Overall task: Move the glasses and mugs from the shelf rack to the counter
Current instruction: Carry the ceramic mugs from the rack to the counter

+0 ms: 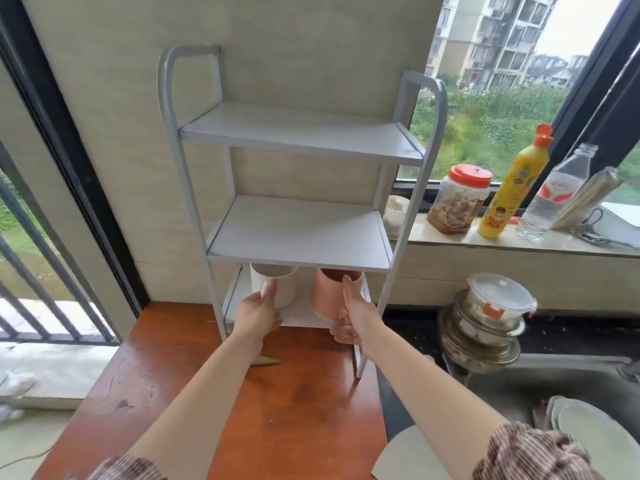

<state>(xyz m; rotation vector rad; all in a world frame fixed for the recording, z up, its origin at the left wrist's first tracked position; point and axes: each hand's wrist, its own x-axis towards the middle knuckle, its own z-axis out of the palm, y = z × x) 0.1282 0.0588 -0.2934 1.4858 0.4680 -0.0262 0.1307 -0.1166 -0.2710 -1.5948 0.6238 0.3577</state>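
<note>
The person is reaching both arms under the low middle board of the shelf rack (298,233), the left hand (258,311) curling its fingers round the white mug (280,285) at its handle and the right hand (358,311) wrapping thumb and fingers round the pink mug (327,292). Both mugs are sitting side by side on the bottom shelf, probably so that the pair is coming out together. That board is leaving little headroom and the rack's front leg (361,365) is crowding the right wrist, while the wooden counter (277,417) is lying in front and a red-lidded jar (460,202) and a yellow bottle (509,188) are standing well apart on the sill.
</note>
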